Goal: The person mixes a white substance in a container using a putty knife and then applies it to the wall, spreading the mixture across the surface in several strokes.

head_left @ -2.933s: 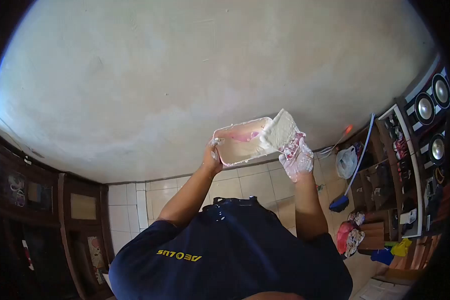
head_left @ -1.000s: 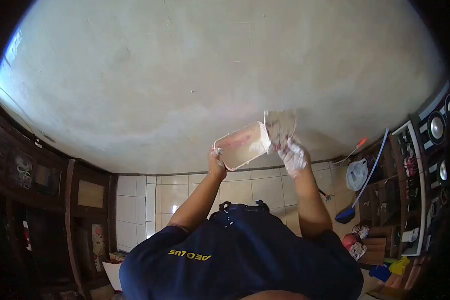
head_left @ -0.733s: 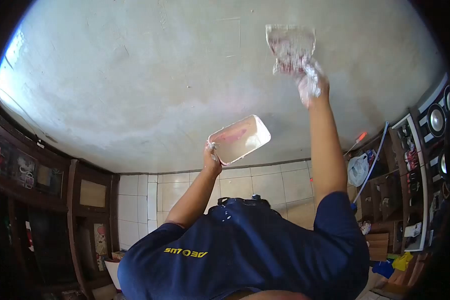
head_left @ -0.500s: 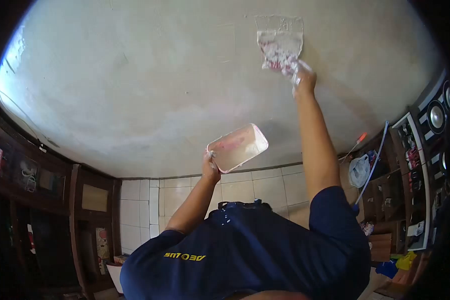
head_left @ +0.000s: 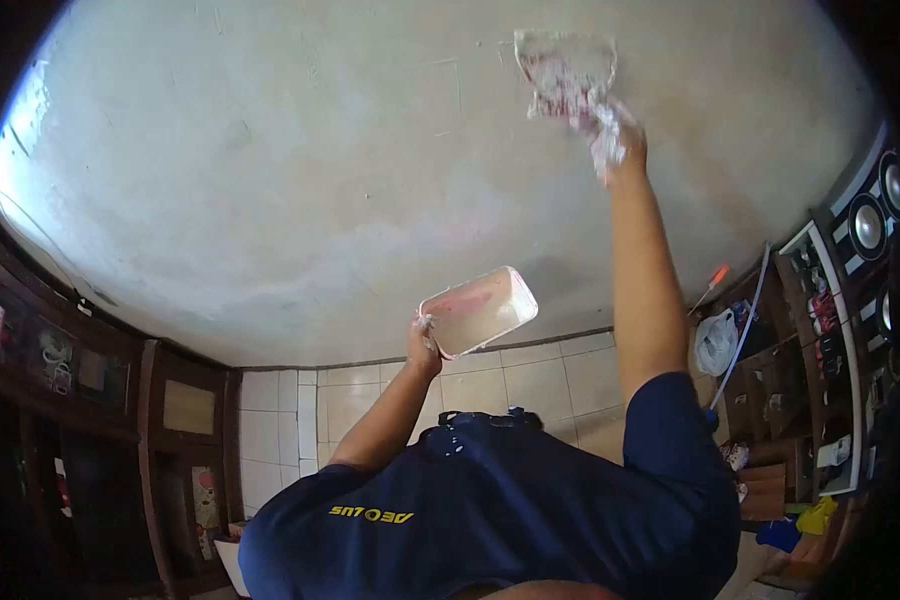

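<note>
Scraper (head_left: 570,70) high in outstretched right hand (head_left: 612,138)

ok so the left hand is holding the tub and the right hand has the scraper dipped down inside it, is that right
The scraper isn't dipped in the tub: the head view shows it raised up at the wall, apart from the tub. The left hand is holding the tub, and the right hand has the scraper.

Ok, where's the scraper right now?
Head view, top, right of centre: the scraper is in the right hand, at the wall, higher up than the tub in the left hand.
</note>
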